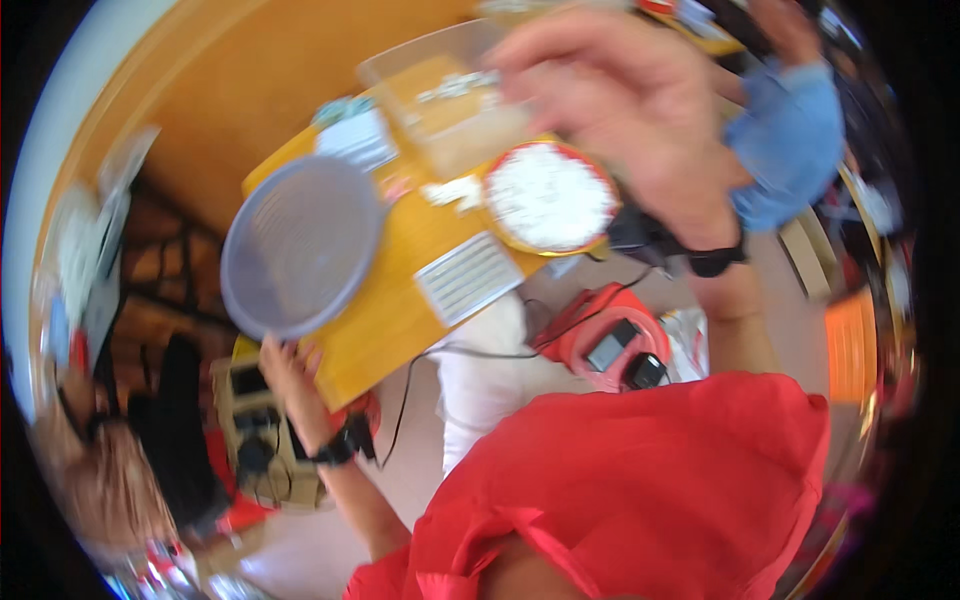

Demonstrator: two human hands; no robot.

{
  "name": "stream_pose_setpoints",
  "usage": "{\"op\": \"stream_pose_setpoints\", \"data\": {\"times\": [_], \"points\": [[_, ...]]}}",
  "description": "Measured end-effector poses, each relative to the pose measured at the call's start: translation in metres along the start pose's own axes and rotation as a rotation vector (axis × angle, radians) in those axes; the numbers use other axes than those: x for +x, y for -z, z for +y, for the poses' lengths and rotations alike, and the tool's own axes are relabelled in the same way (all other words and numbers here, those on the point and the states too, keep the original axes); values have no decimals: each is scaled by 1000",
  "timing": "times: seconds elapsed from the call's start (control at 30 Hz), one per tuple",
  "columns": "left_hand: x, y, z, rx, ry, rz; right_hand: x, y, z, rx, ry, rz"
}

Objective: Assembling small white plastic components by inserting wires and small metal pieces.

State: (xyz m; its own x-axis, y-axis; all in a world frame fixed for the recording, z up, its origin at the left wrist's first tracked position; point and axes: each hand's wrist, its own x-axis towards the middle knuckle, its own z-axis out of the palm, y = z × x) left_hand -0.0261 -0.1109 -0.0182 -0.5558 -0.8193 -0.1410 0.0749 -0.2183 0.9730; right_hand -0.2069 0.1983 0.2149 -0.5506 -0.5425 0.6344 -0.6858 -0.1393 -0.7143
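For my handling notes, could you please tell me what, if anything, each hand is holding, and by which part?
The left hand appears to hold the purple basket by its near rim; the right hand is too blurred to tell.

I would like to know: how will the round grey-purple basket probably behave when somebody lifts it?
The basket is probably light for its size, as its wall looks thin and no load shows inside. It is likely fairly stiff, since its rim looks smoothly round. Lifted only at the near rim, where the left hand is, its far side might dip.
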Motion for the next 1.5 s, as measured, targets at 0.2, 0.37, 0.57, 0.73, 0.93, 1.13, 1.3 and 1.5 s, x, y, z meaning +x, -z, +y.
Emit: {"op": "stream_pose_setpoints", "data": {"times": [0.2,0.37,0.57,0.73,0.93,1.13,1.3,1.5], "points": [[-26,32,-51,884,-502,276,-32,24,15,-29,0,-2],[-34,14,-86,1377,-549,182,-49,45,26,-3,-45,22],[-23,7,-97,1509,-387,494,-50,50,41,-32,-29,36],[-26,4,-103,1543,-450,554,-45,52,46,-30,-119,-70],[-23,1,-103,1526,-515,534,-47,44,55,171,-124,-38],[-7,27,-118,1615,-492,543,-68,44,50,134,-92,5],[-16,16,-103,1702,-577,434,-93,60,49,147,-132,20],[-18,23,-98,1787,-228,220,-101,46,51,202,-337,12]]}}
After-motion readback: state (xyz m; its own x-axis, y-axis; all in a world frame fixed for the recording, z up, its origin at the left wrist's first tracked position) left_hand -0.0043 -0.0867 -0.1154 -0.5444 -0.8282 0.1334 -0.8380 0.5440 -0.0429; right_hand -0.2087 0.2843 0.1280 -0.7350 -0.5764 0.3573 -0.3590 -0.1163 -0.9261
